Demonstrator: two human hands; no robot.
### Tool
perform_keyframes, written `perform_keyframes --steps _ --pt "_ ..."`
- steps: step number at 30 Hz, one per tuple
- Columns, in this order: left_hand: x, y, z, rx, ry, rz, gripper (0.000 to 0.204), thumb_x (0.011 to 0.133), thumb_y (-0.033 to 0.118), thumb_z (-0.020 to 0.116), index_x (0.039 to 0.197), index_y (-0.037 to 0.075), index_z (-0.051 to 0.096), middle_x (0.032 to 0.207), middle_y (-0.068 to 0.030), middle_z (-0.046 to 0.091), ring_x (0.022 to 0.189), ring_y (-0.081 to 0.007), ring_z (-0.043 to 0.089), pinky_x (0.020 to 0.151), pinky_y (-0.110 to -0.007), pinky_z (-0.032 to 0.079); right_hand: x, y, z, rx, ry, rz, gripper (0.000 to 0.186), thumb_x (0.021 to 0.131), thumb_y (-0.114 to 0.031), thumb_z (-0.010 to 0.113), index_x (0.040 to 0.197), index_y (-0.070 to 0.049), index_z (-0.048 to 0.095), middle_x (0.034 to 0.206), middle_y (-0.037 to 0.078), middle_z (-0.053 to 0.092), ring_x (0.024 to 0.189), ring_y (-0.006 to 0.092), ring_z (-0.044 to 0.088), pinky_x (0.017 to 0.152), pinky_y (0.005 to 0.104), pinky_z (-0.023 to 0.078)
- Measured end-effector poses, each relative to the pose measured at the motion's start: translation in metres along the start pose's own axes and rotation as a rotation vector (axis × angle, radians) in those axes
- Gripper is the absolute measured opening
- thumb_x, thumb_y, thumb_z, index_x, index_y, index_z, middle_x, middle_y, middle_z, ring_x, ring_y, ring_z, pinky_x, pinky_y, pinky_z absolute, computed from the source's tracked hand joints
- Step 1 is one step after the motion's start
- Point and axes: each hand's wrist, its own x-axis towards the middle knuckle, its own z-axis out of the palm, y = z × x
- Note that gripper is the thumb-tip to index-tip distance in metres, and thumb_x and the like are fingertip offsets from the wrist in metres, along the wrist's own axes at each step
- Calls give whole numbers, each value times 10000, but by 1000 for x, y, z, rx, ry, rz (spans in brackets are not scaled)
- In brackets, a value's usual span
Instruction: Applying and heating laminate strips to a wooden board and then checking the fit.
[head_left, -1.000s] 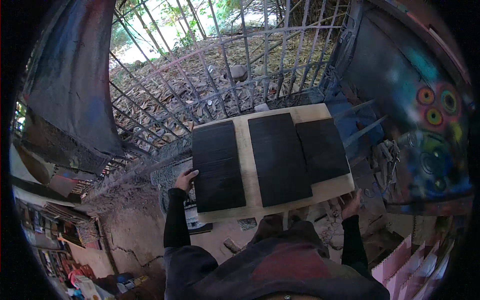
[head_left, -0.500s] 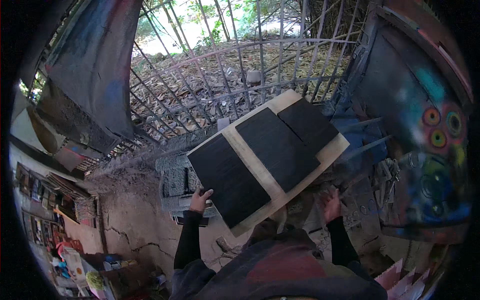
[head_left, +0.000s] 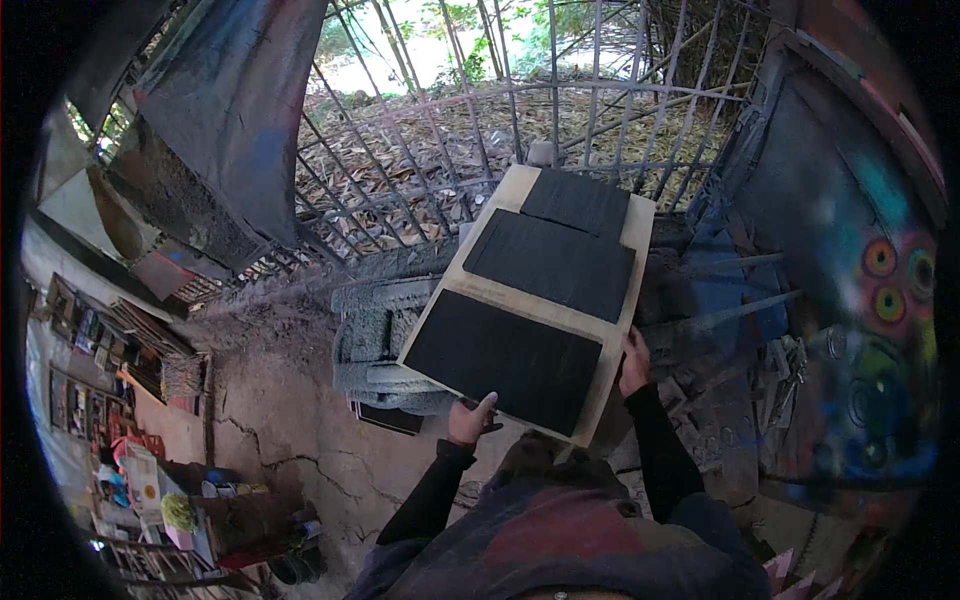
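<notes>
A pale, flat board (head_left: 455, 277) with black rectangular panels (head_left: 505, 352) on its face lies slanted in front of me, its far end toward the fence. At its right edge is my right hand (head_left: 634, 364), closed on the rim with the fingers partly hidden. My left hand (head_left: 468, 422) is at the near edge, thumb and fingers apart, the thumb tip at or against the rim. Under the board's left side sits a grey, rough-coated block-like stand (head_left: 365, 345); how far it bears the board is hidden.
A metal bar fence (head_left: 515, 110) stands beyond, with dry leaves behind it. A paint-stained panel (head_left: 860, 300) leans on the right, near scrap pieces (head_left: 785, 370). Grey draped cloth (head_left: 235, 120) hangs at left. A dark flat piece (head_left: 390, 417) lies by the stand on the cracked floor (head_left: 310, 440).
The board has turned counterclockwise, its far end swinging left. My right hand has come in to its right edge. My left hand has shifted right, from the left corner to the near edge.
</notes>
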Motion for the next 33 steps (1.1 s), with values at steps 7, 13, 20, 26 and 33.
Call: perform_keyframes --steps 7,13,20,26,33 --pt "-23 -24 49 -247 31 128 483 868 283 729 1187 -3 505 1072 -144 594 973 -301 624 797 -464 574 50 -23 1 -227 -43 -31 408 1015 -140 454 1394 12 469 1269 63 592 1129 153 557 962 268 432" --pt "-1 -47 -9 -676 334 189 781 924 656 452 1389 30 405 1301 -142 517 1194 -316 506 995 -493 401 71 -21 -4 -477 -49 -119 419 1024 -150 437 1401 33 450 1313 76 572 1141 152 552 965 270 432" --pt "58 -44 -60 -1101 114 270 791 936 681 305 1416 65 436 1419 -116 486 1285 -316 452 1087 -500 291 64 -18 -3 -562 -34 -196 413 1020 -177 434 1366 43 482 1300 135 589 1202 216 535 1015 299 399" --pt "97 -40 -94 -1001 -76 340 864 912 689 332 1374 -30 463 1383 -151 525 1256 -333 490 1099 -426 328 68 -9 -8 -579 14 -189 422 1007 -141 435 1380 55 464 1364 143 545 1237 227 516 1040 302 386" --pt "77 -45 -89 -1038 10 245 931 849 773 358 1380 15 464 1407 -134 497 1248 -318 488 976 -439 443 54 -10 3 -698 56 -238 421 1012 -178 441 1362 53 481 1309 160 591 1201 229 549 999 315 418"
